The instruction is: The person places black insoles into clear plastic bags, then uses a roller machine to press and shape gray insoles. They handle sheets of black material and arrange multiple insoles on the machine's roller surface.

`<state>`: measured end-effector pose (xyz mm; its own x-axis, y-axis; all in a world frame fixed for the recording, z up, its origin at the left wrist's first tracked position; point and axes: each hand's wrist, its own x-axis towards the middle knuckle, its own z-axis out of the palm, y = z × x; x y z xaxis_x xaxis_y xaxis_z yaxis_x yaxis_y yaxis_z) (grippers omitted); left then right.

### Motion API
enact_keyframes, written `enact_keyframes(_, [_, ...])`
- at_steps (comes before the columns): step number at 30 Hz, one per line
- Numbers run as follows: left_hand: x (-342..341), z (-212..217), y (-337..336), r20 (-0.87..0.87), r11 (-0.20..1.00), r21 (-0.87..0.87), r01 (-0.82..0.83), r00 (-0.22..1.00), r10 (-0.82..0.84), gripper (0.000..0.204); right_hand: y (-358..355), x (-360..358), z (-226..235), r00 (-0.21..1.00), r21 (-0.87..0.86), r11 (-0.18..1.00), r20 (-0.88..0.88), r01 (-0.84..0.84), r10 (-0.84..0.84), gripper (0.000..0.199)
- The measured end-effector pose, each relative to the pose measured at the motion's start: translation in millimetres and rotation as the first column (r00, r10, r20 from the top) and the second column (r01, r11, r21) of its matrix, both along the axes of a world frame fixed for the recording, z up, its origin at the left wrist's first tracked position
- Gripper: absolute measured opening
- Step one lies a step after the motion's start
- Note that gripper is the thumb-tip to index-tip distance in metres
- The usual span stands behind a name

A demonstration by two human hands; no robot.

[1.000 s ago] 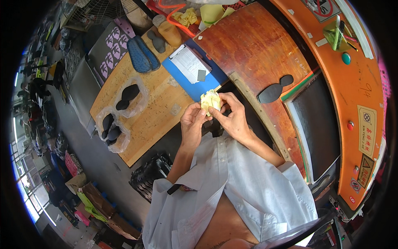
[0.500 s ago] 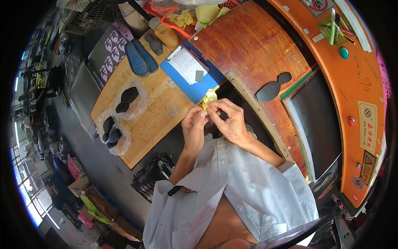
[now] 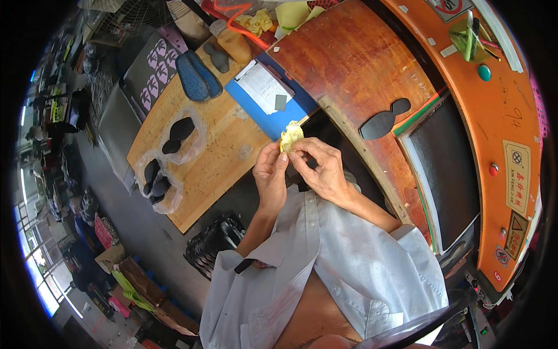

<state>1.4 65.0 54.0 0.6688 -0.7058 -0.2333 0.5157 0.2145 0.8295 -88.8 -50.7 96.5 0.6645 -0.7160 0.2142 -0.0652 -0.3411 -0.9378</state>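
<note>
While pinched between both hands, the small yellow crumpled piece [image 3: 290, 137] sits above the near edge of the wooden bench [image 3: 215, 168], just beside the blue clipboard [image 3: 278, 113]. Left hand [image 3: 271, 174] grips it from below, fingers closed. Right hand [image 3: 321, 168] holds its right side with fingertips. Black insole [image 3: 383, 119] lies on the reddish table [image 3: 349, 64], apart. Bagged black soles [image 3: 165, 160] rest left.
</note>
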Motion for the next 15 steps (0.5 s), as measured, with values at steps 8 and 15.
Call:
enact_keyframes(8, [-2.0,-3.6,2.4,0.150,0.999,0.030,-0.044,0.988,0.039,0.031,4.4,4.0,-2.9,0.999,0.000,1.000,-0.043,0.023,-0.023,0.014])
enact_keyframes(15, [1.6,-2.0,3.7,-0.026,1.000,0.011,0.012,1.000,-0.012,0.031,4.2,3.7,-8.9,0.998,0.176,0.984,-0.061,-0.001,0.012,0.013])
